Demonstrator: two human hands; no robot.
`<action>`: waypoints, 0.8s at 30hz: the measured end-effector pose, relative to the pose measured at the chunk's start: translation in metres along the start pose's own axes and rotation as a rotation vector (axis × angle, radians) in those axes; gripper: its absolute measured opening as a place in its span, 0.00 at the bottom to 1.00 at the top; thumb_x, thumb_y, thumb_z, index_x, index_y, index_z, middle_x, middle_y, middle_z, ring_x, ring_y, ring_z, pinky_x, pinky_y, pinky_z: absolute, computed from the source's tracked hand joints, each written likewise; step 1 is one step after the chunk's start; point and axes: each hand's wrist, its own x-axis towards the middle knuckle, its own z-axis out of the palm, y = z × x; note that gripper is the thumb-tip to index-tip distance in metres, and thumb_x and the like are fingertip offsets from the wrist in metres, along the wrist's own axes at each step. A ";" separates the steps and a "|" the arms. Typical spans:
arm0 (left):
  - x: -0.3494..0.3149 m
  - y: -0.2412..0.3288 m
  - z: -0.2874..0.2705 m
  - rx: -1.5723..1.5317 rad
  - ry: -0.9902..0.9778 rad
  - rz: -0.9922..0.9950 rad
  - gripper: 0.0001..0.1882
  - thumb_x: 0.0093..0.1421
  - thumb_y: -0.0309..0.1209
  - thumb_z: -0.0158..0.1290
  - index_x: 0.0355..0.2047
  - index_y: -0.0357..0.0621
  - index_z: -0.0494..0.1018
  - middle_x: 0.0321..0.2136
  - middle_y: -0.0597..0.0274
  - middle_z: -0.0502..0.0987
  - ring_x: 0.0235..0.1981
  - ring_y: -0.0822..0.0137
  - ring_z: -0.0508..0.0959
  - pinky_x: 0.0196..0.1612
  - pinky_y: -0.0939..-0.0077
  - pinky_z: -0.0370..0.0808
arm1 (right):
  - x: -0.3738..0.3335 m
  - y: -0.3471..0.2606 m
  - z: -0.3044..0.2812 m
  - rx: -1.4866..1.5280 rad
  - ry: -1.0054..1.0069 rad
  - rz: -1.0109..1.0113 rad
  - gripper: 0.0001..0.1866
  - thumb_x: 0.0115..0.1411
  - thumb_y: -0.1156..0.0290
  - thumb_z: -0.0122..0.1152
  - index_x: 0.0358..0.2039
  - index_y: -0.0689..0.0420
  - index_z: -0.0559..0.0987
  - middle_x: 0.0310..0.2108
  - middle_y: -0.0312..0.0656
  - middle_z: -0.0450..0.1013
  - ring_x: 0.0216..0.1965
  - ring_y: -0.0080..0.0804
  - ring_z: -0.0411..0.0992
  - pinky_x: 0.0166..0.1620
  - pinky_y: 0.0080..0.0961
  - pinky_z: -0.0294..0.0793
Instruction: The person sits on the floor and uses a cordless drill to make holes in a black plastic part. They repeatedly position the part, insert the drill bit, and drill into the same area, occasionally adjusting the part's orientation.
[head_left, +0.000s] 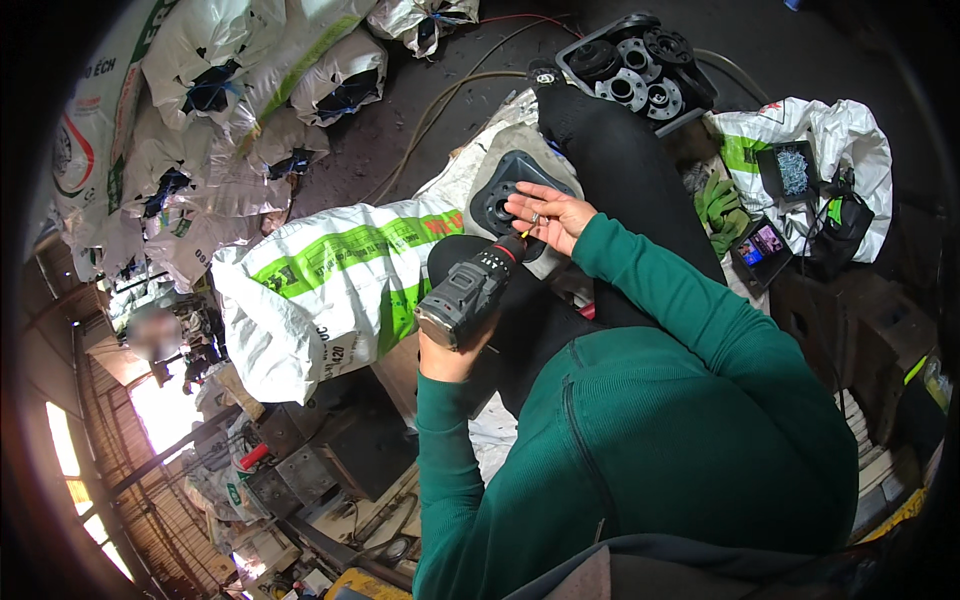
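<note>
A grey-and-black cordless drill (463,298) is in my left hand (450,355), its chuck pointing up and right. The drill's tip is close to the fingers of my right hand (550,218), which wears a ring. That hand is over a black flanged part (497,205) with a round centre, lying on pale cloth by my knees. The fingertips are bent together beside the bit; anything small between them is hidden.
Several black round parts fill a dark crate (690,122) at the far right. Screws lie in a small black tray (795,172), near green gloves (718,213) and a lit phone (763,248). White sacks (330,270) lie at the left. Hoses (430,115) cross the floor.
</note>
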 end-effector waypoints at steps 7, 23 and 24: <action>0.004 0.003 -0.001 0.074 -0.013 0.048 0.17 0.46 0.28 0.61 0.38 0.41 0.75 0.34 0.58 0.78 0.34 0.62 0.78 0.38 0.68 0.73 | -0.001 0.003 0.001 0.012 -0.022 0.044 0.20 0.62 0.79 0.40 0.55 0.61 0.63 0.52 0.47 0.66 0.53 0.37 0.66 0.53 0.35 0.69; -0.004 -0.006 -0.012 -0.133 0.105 -0.062 0.21 0.43 0.23 0.62 0.40 0.37 0.73 0.36 0.57 0.77 0.37 0.65 0.78 0.42 0.71 0.73 | -0.011 0.001 0.009 -0.248 -0.110 0.183 0.13 0.63 0.68 0.50 0.46 0.59 0.70 0.42 0.41 0.73 0.40 0.28 0.74 0.42 0.27 0.78; -0.005 -0.007 -0.012 -0.096 0.105 -0.049 0.20 0.44 0.24 0.62 0.39 0.37 0.73 0.35 0.57 0.77 0.35 0.65 0.78 0.40 0.71 0.73 | -0.011 0.002 0.008 -0.226 -0.081 0.186 0.12 0.62 0.68 0.50 0.45 0.59 0.69 0.42 0.42 0.73 0.41 0.28 0.74 0.42 0.28 0.78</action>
